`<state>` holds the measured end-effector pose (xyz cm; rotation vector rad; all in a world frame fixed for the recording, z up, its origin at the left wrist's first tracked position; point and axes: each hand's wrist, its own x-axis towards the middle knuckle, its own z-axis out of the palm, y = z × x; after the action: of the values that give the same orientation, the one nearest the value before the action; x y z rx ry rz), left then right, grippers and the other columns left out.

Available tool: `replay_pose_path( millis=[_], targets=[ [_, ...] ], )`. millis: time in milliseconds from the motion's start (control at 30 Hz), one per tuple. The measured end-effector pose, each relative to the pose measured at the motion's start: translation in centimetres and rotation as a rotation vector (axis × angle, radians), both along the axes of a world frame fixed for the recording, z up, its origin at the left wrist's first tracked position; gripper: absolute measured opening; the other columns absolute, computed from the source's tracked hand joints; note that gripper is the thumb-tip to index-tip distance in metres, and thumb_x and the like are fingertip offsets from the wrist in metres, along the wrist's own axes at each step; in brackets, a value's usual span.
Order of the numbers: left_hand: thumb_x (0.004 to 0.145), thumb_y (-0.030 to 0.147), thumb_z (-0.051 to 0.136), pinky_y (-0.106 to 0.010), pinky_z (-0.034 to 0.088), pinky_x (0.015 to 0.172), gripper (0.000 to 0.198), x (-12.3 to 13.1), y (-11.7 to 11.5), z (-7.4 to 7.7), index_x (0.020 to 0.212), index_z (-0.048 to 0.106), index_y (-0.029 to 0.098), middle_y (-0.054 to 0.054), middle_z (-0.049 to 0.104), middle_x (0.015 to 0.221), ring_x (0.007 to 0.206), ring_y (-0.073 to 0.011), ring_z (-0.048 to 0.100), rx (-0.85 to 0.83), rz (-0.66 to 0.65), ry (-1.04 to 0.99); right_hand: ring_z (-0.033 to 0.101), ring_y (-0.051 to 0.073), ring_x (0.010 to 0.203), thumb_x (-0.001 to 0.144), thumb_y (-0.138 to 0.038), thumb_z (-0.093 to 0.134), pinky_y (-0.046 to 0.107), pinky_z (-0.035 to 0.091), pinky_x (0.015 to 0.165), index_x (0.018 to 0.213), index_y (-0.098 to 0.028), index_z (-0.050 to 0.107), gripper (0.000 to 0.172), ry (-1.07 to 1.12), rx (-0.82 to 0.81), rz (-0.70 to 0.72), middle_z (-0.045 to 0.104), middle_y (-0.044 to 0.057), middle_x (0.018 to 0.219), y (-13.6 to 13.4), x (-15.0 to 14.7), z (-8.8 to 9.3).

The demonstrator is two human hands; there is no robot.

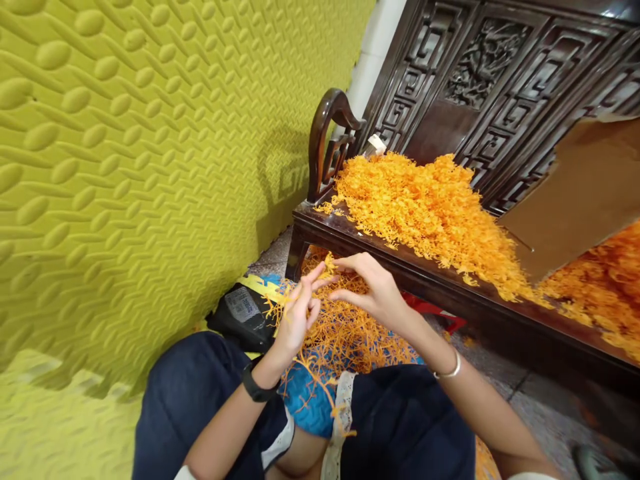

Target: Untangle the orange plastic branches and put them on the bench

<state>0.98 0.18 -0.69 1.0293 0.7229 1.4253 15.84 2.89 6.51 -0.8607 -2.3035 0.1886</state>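
Just in front of the bench, my left hand (296, 321) has its fingers bent around thin orange plastic strands (274, 308), which stick out past its left side. At its fingertips is a small yellow-orange branched plastic piece (330, 264). My right hand (373, 291) comes in from the right with thumb and forefinger apart. Its forefinger reaches the small piece or lies very close; contact is hard to tell. Beneath both hands spreads a tangle of thin orange plastic strands (350, 330), and a few strands (320, 380) hang down between my knees.
A dark wooden bench (345, 230) bears a large heap of small orange plastic pieces (415, 200). Brown cardboard (565, 193) stands beside that heap, with deeper orange pieces (610, 280) beyond. Yellow textured foam (150, 167) lines the left. A black bag (243, 317) lies near my left knee.
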Motion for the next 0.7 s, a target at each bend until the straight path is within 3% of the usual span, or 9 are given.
replay_pose_path(
  millis=[67,133,233,400,533,600,700],
  targets=[
    [0.091,0.055,0.032,-0.024,0.01,0.037,0.056,0.1,-0.1,-0.1,0.126,0.053,0.017,-0.002,0.061,0.062,0.034,-0.0034,0.018,-0.007,-0.057,0.045,0.053,0.019,0.081,0.08,-0.039,0.062,0.033,0.044,0.074,0.106,-0.016,0.057,0.035,-0.038,0.056,-0.032,0.06,0.007,0.086,-0.3,-0.4,-1.4],
    [0.088,0.058,0.035,-0.023,0.01,0.037,0.059,0.1,-0.1,-0.2,0.121,0.056,0.015,0.003,0.05,0.049,0.034,-0.0049,0.02,0.005,-0.077,0.084,0.051,0.017,0.073,0.087,-0.034,0.054,0.031,0.043,0.068,0.098,-0.015,0.058,0.022,-0.047,0.05,-0.07,0.057,0.005,0.076,0.0,-0.4,-2.1],
    [0.085,0.061,0.039,-0.023,0.012,0.036,0.058,-0.2,-0.1,0.0,0.111,0.062,0.015,0.006,0.041,0.046,0.035,-0.006,0.021,0.047,-0.062,0.108,0.051,0.015,0.068,0.087,-0.032,0.055,0.027,0.041,0.064,0.094,-0.018,0.055,0.015,-0.004,-0.069,-0.097,0.055,0.001,0.072,-0.1,-0.2,-2.3],
    [0.085,0.057,0.042,-0.024,0.015,0.039,0.05,-0.6,-0.4,0.4,0.102,0.067,0.018,0.008,0.025,0.041,0.038,-0.0086,0.019,0.131,-0.124,0.182,0.05,0.014,0.062,0.076,-0.042,0.064,0.026,0.038,0.06,0.083,-0.021,0.045,0.028,0.015,-0.211,-0.25,0.05,-0.001,0.069,-1.7,-0.2,-2.3],
    [0.085,0.056,0.043,-0.025,0.015,0.04,0.05,-0.7,-0.7,0.4,0.11,0.064,0.019,0.003,0.044,0.044,0.037,-0.0094,0.024,0.156,-0.228,0.146,0.045,0.014,0.058,0.077,-0.045,0.062,0.027,0.033,0.056,0.074,-0.022,0.045,0.029,0.042,-0.194,-0.384,0.049,0.0,0.065,-2.7,-0.3,-3.3],
    [0.085,0.055,0.044,-0.025,0.015,0.039,0.051,-0.7,-0.8,0.4,0.113,0.062,0.018,-0.002,0.057,0.053,0.038,-0.0091,0.028,0.171,-0.258,0.149,0.045,0.015,0.059,0.083,-0.042,0.054,0.028,0.032,0.057,0.073,-0.022,0.048,0.024,0.086,-0.232,-0.314,0.05,0.0,0.065,-2.9,-0.2,-3.8],
    [0.085,0.056,0.044,-0.024,0.012,0.038,0.05,-0.7,-0.8,0.5,0.107,0.064,0.016,-0.004,0.063,0.056,0.037,-0.0077,0.029,0.147,-0.217,0.119,0.045,0.015,0.06,0.089,-0.036,0.046,0.029,0.033,0.059,0.067,-0.021,0.05,0.027,0.219,-0.339,-0.21,0.049,0.001,0.063,-3.2,0.4,-3.9]
  ],
)
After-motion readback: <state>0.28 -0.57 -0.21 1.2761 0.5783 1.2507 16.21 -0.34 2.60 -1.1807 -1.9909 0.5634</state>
